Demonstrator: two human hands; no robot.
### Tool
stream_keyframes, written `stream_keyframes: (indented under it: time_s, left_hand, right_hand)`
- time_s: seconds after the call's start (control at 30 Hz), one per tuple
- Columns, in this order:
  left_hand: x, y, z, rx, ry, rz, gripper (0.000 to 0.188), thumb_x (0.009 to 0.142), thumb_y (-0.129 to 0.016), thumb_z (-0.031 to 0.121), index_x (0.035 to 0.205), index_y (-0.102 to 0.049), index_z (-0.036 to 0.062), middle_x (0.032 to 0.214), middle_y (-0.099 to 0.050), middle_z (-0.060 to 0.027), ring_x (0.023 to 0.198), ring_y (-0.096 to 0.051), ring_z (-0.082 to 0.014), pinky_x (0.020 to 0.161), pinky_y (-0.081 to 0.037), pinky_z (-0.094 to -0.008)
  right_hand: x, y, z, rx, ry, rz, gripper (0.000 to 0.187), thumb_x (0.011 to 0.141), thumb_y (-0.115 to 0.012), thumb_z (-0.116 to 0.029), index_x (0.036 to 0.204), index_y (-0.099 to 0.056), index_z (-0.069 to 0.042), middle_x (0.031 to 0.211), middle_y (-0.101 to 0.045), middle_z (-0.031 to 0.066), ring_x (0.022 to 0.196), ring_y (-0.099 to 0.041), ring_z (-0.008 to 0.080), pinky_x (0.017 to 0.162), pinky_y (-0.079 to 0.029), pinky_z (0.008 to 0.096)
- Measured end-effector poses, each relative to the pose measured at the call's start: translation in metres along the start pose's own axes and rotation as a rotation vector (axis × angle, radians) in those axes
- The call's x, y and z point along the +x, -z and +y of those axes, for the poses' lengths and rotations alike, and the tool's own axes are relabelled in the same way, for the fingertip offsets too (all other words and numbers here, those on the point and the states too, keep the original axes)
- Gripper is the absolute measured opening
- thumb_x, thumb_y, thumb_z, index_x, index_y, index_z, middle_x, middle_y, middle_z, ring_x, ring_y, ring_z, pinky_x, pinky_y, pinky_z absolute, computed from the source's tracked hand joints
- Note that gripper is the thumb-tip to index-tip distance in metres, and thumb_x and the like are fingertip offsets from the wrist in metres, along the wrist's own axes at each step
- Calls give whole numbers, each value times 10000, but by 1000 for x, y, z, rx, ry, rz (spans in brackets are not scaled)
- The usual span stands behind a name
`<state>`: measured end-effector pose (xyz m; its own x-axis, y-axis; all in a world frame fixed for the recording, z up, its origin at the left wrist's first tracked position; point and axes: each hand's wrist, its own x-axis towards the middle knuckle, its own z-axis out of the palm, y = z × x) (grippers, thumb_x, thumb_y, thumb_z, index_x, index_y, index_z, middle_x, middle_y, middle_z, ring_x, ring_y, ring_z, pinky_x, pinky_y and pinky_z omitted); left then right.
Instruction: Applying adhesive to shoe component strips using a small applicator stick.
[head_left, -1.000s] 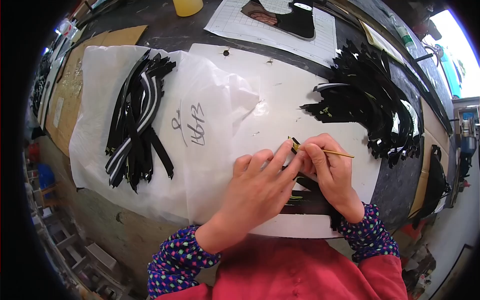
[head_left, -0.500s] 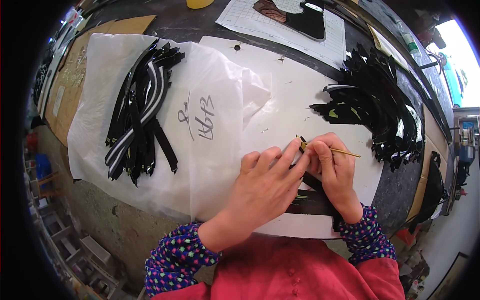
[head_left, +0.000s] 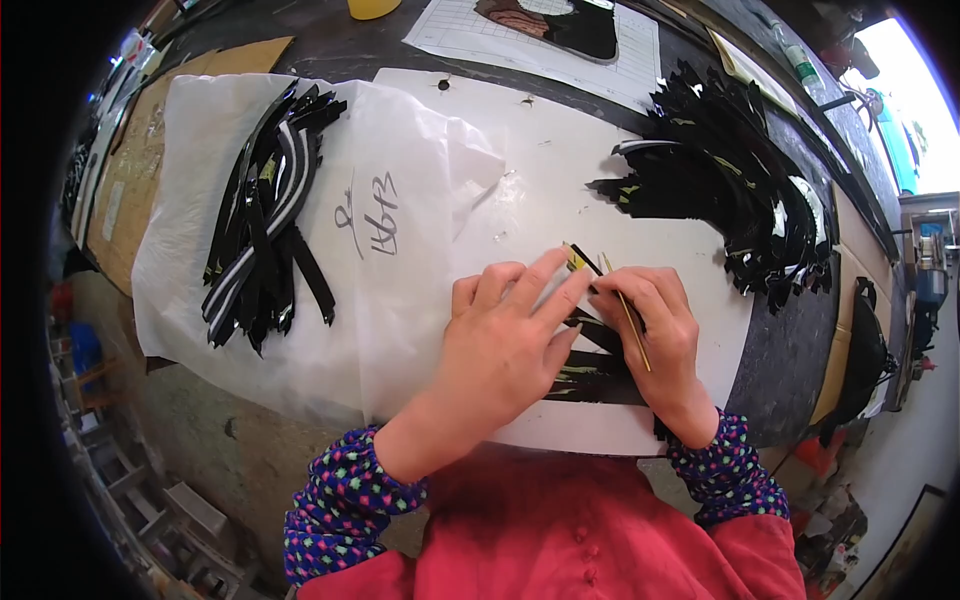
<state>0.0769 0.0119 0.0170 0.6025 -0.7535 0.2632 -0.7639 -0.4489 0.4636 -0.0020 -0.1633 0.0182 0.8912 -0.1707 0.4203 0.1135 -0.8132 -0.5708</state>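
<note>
My left hand [head_left: 510, 330] lies over the white board [head_left: 540, 215] with its fingers stretched out. Its fingertips rest at a narrow black strip [head_left: 585, 257] that has a yellow-green mark near its far end. In my right hand [head_left: 662, 345] a thin brass-coloured stick [head_left: 635, 335] is pinched, its far tip just right of that strip. Below my fingers, dark strips with green streaks [head_left: 590, 378] lie near the board's front edge, partly hidden by both hands. I cannot make out whether the stick's tip touches the strip.
On the left, a bundle of black and grey strips [head_left: 265, 225] lies on a white plastic sheet [head_left: 375, 330] with handwriting. A large pile of glossy black strips [head_left: 740, 190] spreads at the right. Farther back are a gridded sheet [head_left: 450, 35] and a yellow container [head_left: 373, 8].
The stick has swung from pointing rightward to slanting down toward me, and my right hand has turned with it. My left fingers now uncover more of the black strip. The view has shifted slightly.
</note>
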Motion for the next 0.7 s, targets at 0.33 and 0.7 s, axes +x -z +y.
stream_keyframes:
  time_s: [0.33, 0.7]
  left_hand:
    - [-35, 3, 10, -15, -80, 63, 444, 851, -748, 140, 1285, -660, 120, 1174, -588, -62, 1062, -549, -227, 922, -404, -387]
    - [-45, -8, 14, 203, -69, 58, 444, 903, -676, 273, 1330, -636, 157, 1224, -560, -6, 1077, -496, -166, 968, -350, -417]
  right_hand:
    - [0, 0, -1, -110, 142, 63, 205, 830, -730, 49, 1006, -672, -36, 925, -690, 64, 863, -623, 259, 752, -490, 362]
    - [-23, 20, -21, 73, -51, 20, 251, 791, -761, 98, 1007, -677, 1, 932, -679, 121, 841, -628, 290, 713, -522, 370]
